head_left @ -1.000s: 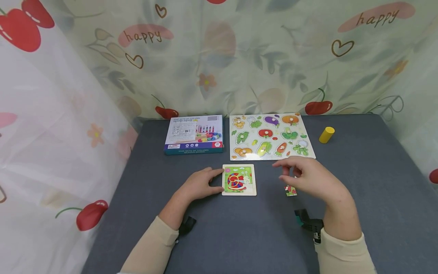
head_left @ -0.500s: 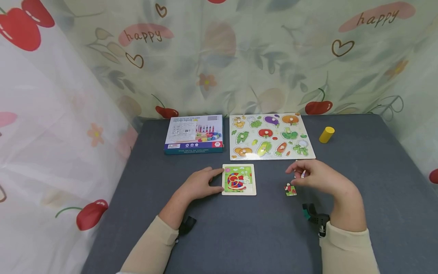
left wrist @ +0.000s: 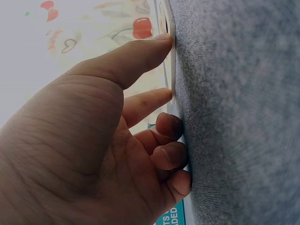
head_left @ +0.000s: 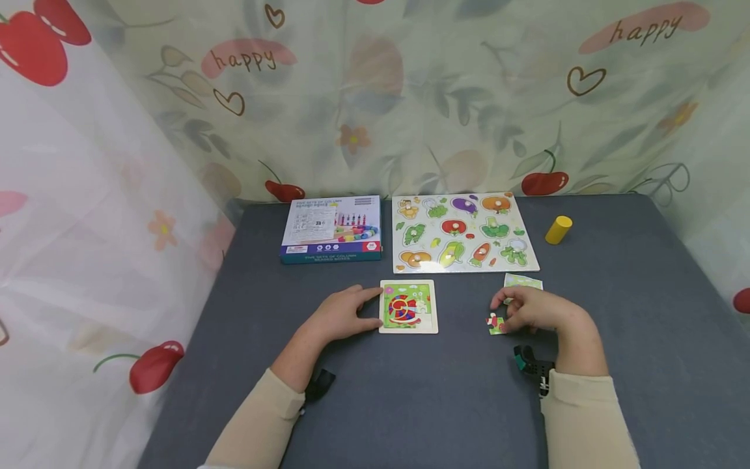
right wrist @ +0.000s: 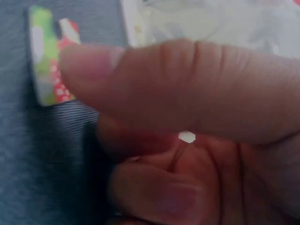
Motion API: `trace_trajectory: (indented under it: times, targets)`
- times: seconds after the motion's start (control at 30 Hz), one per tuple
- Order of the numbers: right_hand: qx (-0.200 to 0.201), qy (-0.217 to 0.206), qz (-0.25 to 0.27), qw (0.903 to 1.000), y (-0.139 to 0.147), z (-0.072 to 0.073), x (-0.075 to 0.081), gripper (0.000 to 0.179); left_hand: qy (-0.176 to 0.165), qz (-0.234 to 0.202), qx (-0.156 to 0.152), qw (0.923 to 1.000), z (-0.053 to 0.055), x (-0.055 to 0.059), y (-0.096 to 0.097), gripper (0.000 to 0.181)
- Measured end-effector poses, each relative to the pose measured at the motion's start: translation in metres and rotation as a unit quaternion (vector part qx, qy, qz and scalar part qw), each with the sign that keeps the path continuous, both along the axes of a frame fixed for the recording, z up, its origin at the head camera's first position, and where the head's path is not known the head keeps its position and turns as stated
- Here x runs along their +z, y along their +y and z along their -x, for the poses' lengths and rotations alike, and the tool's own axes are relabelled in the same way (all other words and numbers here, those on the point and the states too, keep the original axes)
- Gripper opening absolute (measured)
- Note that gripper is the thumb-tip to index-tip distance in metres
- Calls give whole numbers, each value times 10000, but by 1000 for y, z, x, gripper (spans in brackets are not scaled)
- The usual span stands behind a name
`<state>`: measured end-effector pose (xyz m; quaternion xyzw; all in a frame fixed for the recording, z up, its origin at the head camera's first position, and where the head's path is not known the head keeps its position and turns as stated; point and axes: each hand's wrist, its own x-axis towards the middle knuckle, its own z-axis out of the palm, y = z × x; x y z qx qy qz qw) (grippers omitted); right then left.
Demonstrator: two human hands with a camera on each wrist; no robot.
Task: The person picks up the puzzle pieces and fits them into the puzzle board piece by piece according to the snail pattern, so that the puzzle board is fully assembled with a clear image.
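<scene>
A small square snail puzzle [head_left: 433, 312] in a pale wooden frame lies flat on the table, with a pale unfilled patch at the right of the snail. My left hand [head_left: 342, 317] touches its left edge with thumb and forefinger spread; in the left wrist view the other fingers bend toward the cloth. To the right, my right hand [head_left: 541, 309] holds thumb and forefinger curled around a green and red puzzle piece [head_left: 493, 326]. Its thumb [right wrist: 91, 63] covers part of that piece in the right wrist view. Behind the knuckles shows a pale green printed sheet [head_left: 523, 280], partly hidden by the hand.
At the back stand a flat toy box [head_left: 331, 231] and, beside it, a white vegetable peg board [head_left: 445, 260]. A yellow cylinder [head_left: 559, 230] is at the back right. The table [head_left: 422, 404] is covered in dark grey cloth, with printed curtains [head_left: 404, 98] around it.
My right hand has moved right and then down onto the puzzle piece, uncovering the printed sheet behind it. My left hand stays at the snail puzzle's edge.
</scene>
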<state>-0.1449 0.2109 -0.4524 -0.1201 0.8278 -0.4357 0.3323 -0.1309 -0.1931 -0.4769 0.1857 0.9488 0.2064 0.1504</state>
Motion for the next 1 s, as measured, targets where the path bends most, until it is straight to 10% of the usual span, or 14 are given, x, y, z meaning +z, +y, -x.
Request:
trace_trajectory:
  times: [1.0]
  targets:
    - [-768, 826, -956, 9890, -26, 5, -9, 22, -35, -53, -22, 10000, 0, 3, 0, 72]
